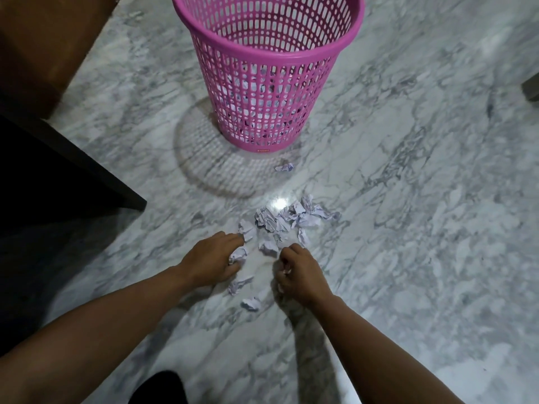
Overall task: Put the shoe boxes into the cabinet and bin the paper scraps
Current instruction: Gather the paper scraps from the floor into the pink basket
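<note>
Several crumpled white paper scraps [288, 218] lie in a loose pile on the marble floor in front of me. My left hand [211, 259] rests on the floor at the pile's left edge, its fingers curled around one crumpled scrap [237, 255]. At the pile's near edge my right hand [297, 272] is closed, with a bit of paper showing between its fingers. A pink perforated waste basket [264, 71] stands upright beyond the pile, with some scraps visible through its lower wall. One stray scrap [284, 167] lies near the basket's base. No shoe boxes are in view.
A dark furniture corner [87, 182] juts in from the left, with brown wooden furniture [52, 39] behind it. Two more scraps [250, 303] lie between my wrists. A dark object [530, 88] sits at the right edge. Grey-veined marble floor [423, 199] spreads to the right.
</note>
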{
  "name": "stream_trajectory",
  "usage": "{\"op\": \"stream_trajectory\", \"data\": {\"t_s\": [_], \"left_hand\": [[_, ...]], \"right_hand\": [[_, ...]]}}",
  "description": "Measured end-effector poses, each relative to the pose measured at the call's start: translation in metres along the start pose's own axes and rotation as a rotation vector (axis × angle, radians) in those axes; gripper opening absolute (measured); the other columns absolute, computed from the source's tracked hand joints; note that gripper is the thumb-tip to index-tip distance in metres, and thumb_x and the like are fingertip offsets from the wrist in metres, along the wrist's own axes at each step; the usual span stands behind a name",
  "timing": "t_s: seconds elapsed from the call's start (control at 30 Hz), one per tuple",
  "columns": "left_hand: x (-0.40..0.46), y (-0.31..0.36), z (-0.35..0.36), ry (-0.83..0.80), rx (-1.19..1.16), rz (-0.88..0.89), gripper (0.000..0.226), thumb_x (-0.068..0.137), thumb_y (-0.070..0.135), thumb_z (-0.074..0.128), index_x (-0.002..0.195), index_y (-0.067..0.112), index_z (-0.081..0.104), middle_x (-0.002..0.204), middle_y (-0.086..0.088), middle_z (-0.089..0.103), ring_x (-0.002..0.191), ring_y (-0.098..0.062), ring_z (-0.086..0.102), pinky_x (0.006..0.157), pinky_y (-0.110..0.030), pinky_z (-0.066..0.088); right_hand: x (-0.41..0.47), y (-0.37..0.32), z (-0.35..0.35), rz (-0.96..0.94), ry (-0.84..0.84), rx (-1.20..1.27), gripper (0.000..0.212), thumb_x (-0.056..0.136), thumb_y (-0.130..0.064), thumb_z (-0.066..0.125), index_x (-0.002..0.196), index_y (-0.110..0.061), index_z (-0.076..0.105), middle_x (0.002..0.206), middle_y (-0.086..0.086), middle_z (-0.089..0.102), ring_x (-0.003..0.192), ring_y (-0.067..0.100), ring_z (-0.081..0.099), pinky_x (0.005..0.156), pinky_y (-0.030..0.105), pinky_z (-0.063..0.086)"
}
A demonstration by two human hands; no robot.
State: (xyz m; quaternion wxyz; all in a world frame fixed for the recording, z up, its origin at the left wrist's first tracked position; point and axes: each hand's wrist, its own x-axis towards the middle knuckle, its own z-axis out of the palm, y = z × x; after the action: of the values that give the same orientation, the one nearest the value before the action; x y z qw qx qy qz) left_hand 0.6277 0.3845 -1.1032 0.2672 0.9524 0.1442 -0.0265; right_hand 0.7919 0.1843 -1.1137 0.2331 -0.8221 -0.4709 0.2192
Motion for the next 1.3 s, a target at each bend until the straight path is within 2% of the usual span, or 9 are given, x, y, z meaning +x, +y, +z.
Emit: {"op": "stream_trajectory", "data": {"t_s": [0.1,0.2,0.43,0.53,0.7,0.83,1.03,1.13,1.3], "left_hand": [[-0.006,0.011,-0.01,0.082,-0.225,-0.109,0.015,0.082,0.035,0.063,0.094,0.041,0.055,0.081,0.013,0.063,0.072,-0.017,0.059,0.06,-0.029,0.04],[-0.001,0.026,-0.037,0.265,-0.427,-0.201,0.027,0.078,0.024,0.062,0.073,0.038,0.039,0.061,0.011,0.047,0.053,-0.01,0.042,0.052,-0.03,0.032],[0.036,0.064,-0.143,0.683,-0.583,-0.137,0.04,0.093,0.022,0.068,0.07,0.022,0.035,0.056,0.005,0.033,0.052,-0.011,0.031,0.054,-0.03,0.03],[0.057,0.08,-0.192,0.692,-0.557,-0.051,0.044,0.094,0.01,0.068,0.071,0.034,0.039,0.058,0.016,0.046,0.052,-0.004,0.038,0.056,-0.018,0.031],[0.113,0.102,-0.281,0.786,-0.378,-0.037,0.025,0.095,0.04,0.065,0.083,0.025,0.05,0.072,0.002,0.057,0.065,-0.015,0.053,0.062,-0.033,0.043],[0.18,0.106,-0.346,0.831,-0.113,0.028,0.024,0.084,0.032,0.059,0.099,0.017,0.047,0.091,-0.005,0.054,0.091,-0.036,0.059,0.068,-0.037,0.043],[0.246,0.102,-0.364,0.323,0.144,-0.49,0.092,0.074,0.038,0.084,0.148,0.023,0.032,0.135,-0.016,0.052,0.125,-0.04,0.05,0.092,-0.049,0.05],[0.256,0.101,-0.354,0.263,0.064,-0.394,0.072,0.075,0.021,0.085,0.138,0.019,0.048,0.111,-0.004,0.063,0.093,-0.022,0.062,0.068,-0.033,0.048],[0.217,0.107,-0.317,0.648,-0.012,-0.153,0.038,0.091,0.025,0.064,0.128,0.025,0.058,0.119,0.002,0.066,0.102,-0.021,0.065,0.081,-0.038,0.056]], "right_hand": [[0.001,-0.007,-0.029,0.159,0.14,0.266,0.024,0.071,-0.013,0.07,0.074,-0.025,0.05,0.081,-0.005,0.055,0.075,0.015,0.053,0.066,0.029,0.044],[0.015,-0.028,-0.064,0.247,0.227,0.476,0.024,0.068,-0.004,0.07,0.071,-0.021,0.054,0.077,-0.001,0.061,0.076,0.02,0.06,0.068,0.033,0.051],[0.079,-0.098,-0.158,0.018,0.41,0.672,0.018,0.071,0.008,0.066,0.075,-0.006,0.056,0.079,0.013,0.064,0.066,0.029,0.059,0.059,0.032,0.051],[0.107,-0.123,-0.197,-0.102,0.459,0.655,0.019,0.072,0.003,0.068,0.074,-0.01,0.055,0.075,0.008,0.064,0.066,0.028,0.061,0.064,0.041,0.053],[0.165,-0.171,-0.28,-0.29,0.664,0.615,0.013,0.071,-0.001,0.068,0.074,-0.005,0.056,0.072,0.012,0.063,0.064,0.021,0.06,0.061,0.035,0.05],[0.227,-0.19,-0.329,-0.248,0.865,0.48,0.012,0.079,-0.019,0.07,0.08,-0.018,0.058,0.089,0.005,0.065,0.075,0.009,0.059,0.072,0.031,0.051],[0.274,-0.175,-0.353,0.045,0.254,0.451,0.058,0.1,-0.041,0.06,0.147,-0.01,0.046,0.138,0.018,0.06,0.117,0.029,0.065,0.102,0.043,0.053],[0.262,-0.165,-0.363,0.022,0.292,0.433,0.039,0.104,-0.024,0.051,0.137,-0.005,0.059,0.126,0.015,0.068,0.108,0.024,0.066,0.094,0.038,0.054],[0.227,-0.114,-0.358,0.057,0.595,0.563,0.025,0.086,-0.019,0.048,0.094,-0.02,0.071,0.083,0.009,0.077,0.065,0.018,0.072,0.058,0.033,0.056]]}}
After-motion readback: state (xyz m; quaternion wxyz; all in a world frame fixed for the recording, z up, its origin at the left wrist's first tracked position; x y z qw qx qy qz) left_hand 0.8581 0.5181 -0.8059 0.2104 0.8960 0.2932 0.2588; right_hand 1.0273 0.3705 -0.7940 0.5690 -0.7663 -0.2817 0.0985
